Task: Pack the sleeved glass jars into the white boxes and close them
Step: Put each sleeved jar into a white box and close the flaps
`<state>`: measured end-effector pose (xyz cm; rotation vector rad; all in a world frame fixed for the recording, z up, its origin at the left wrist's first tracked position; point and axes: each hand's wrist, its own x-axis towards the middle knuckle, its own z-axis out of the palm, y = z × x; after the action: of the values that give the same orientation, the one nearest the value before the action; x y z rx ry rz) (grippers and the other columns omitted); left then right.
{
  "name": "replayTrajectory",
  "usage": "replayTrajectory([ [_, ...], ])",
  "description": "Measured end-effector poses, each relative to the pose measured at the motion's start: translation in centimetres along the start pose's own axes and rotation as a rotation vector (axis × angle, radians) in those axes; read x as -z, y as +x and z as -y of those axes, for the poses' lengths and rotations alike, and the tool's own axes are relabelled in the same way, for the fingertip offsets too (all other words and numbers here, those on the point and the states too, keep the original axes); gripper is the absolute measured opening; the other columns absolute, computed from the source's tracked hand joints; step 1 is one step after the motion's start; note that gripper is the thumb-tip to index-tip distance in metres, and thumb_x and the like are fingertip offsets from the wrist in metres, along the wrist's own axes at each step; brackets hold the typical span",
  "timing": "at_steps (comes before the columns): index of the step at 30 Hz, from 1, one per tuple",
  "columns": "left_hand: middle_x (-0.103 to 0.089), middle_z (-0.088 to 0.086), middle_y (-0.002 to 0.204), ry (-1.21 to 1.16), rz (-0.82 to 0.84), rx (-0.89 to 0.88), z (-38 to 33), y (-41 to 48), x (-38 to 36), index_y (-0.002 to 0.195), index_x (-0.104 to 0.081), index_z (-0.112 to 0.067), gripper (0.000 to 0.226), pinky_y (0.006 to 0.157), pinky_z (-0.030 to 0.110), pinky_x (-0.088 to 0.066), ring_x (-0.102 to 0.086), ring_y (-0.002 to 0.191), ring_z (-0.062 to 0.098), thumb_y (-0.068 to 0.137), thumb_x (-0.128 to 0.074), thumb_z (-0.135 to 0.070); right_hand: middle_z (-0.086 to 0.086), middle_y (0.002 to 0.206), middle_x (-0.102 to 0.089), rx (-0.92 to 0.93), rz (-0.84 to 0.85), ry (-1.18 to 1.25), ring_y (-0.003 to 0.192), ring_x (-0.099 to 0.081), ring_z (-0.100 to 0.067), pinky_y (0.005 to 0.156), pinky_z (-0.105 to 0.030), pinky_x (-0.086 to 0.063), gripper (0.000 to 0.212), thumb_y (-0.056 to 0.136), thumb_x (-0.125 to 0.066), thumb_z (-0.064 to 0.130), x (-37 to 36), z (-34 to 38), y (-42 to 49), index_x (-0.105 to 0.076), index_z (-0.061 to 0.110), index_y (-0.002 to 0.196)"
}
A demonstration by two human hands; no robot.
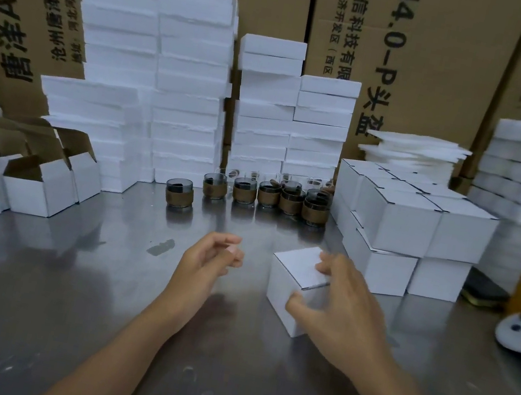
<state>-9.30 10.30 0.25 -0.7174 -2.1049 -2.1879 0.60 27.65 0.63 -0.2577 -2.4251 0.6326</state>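
Right hand fingers grip closed white box; left hand loosely curled, empty; sleeved jars behind.

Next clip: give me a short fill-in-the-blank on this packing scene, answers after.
The right hand grips a white box whose top is ____.
The left hand holds ____.
The open boxes stand on the ____ side of the table.
Missing: closed; nothing; left.
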Motion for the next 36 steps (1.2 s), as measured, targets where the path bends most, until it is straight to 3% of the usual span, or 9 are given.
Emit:
replayTrajectory([
  [9, -0.067, 0.004, 0.083, 0.019, -0.017, 0.021, -0.1, -0.4, 0.6, 0.096, -0.061, -0.019, 0.014, 0.078, 0.03, -0.047, -0.064, 0.082, 0.016, 0.094, -0.051, -0.009, 0.003, 0.104, -0.047, -0.218, -0.016, -0.273, 0.088, -0.047, -0.02, 0.061, -0.033, -0.038, 0.043, 0.072, -0.063, 0.047, 8.4, -5.9, -0.6, -0.035, 0.026, 0.098],
  [16, -0.064, 0.003, 0.077, 0.024, -0.044, 0.006, -0.1, -1.0, 0.8, 0.092, -0.061, -0.018, 0.02, 0.071, 0.029, -0.044, -0.061, 0.076, 0.017, 0.094, -0.048, -0.004, -0.011, 0.114, -0.051, -0.352, -0.097, -0.448, 0.099, -0.049, -0.034, 0.068, -0.035, -0.035, 0.057, 0.074, -0.065, 0.047, 9.4, -8.4, 0.4, -0.04, 0.011, 0.112],
  [19, -0.065, 0.002, 0.076, 0.024, -0.059, 0.007, 0.0, -1.1, 0.9, 0.09, -0.062, -0.02, 0.021, 0.071, 0.03, -0.045, -0.061, 0.076, 0.017, 0.094, -0.049, -0.004, -0.016, 0.113, -0.052, -0.363, -0.178, -0.471, 0.103, -0.048, -0.039, 0.075, -0.04, -0.038, 0.053, 0.077, -0.064, 0.041, 8.7, -8.6, 0.4, -0.043, 0.007, 0.111],
  [21, -0.065, 0.002, 0.075, 0.019, -0.064, 0.01, 0.0, -1.1, 0.9, 0.089, -0.062, -0.02, 0.021, 0.071, 0.03, -0.044, -0.061, 0.075, 0.016, 0.094, -0.049, -0.004, -0.018, 0.115, -0.054, -0.359, -0.214, -0.483, 0.109, -0.047, -0.039, 0.087, -0.045, -0.039, 0.047, 0.08, -0.062, 0.038, 8.4, -8.8, 0.3, -0.046, 0.005, 0.11],
  [24, -0.065, 0.0, 0.073, 0.031, -0.061, 0.011, 0.1, -1.0, 0.9, 0.09, -0.062, -0.02, 0.021, 0.069, 0.029, -0.044, -0.062, 0.072, 0.013, 0.094, -0.049, -0.003, -0.019, 0.125, -0.052, -0.354, -0.203, -0.477, 0.128, -0.036, -0.036, 0.104, -0.051, -0.029, 0.045, 0.085, -0.059, 0.036, 8.4, -9.2, 0.2, -0.048, 0.004, 0.115],
  [28, -0.064, -0.001, 0.073, 0.066, -0.055, 0.006, 0.3, -0.8, 0.6, 0.089, -0.06, -0.02, 0.022, 0.067, 0.024, -0.044, -0.062, 0.069, 0.008, 0.094, -0.048, -0.002, -0.017, 0.133, -0.048, -0.212, -0.242, -0.412, 0.13, -0.036, -0.035, 0.106, -0.053, -0.028, 0.048, 0.087, -0.059, 0.038, 8.6, -7.9, 0.0, -0.049, 0.007, 0.123],
  [31, -0.064, 0.001, 0.074, 0.093, -0.061, 0.009, 0.3, -0.5, 0.3, 0.088, -0.06, -0.019, 0.021, 0.061, 0.014, -0.044, -0.06, 0.068, 0.006, 0.093, -0.049, -0.003, -0.008, 0.123, -0.053, 0.057, -0.252, -0.274, 0.114, -0.048, -0.027, 0.09, -0.038, -0.038, 0.038, 0.085, -0.063, 0.03, 7.3, -4.5, 0.1, -0.053, 0.014, 0.118],
  [33, -0.063, 0.003, 0.074, 0.104, -0.071, 0.004, 0.4, -0.5, 0.3, 0.088, -0.06, -0.018, 0.019, 0.058, 0.008, -0.043, -0.059, 0.065, 0.003, 0.093, -0.049, -0.002, 0.001, 0.119, -0.054, 0.184, -0.125, -0.23, 0.108, -0.051, -0.02, 0.084, -0.029, -0.036, 0.033, 0.085, -0.062, 0.032, 5.4, -2.1, 0.3, -0.053, 0.021, 0.115],
  [36, -0.062, 0.005, 0.073, 0.106, -0.098, 0.007, 0.4, -0.7, 0.5, 0.088, -0.06, -0.016, 0.019, 0.058, 0.008, -0.042, -0.058, 0.061, 0.0, 0.092, -0.05, -0.001, 0.009, 0.119, -0.054, 0.239, 0.111, -0.139, 0.113, -0.049, -0.014, 0.088, -0.029, -0.039, 0.029, 0.087, -0.056, 0.036, 1.2, 0.5, 0.9, -0.051, 0.027, 0.114],
])
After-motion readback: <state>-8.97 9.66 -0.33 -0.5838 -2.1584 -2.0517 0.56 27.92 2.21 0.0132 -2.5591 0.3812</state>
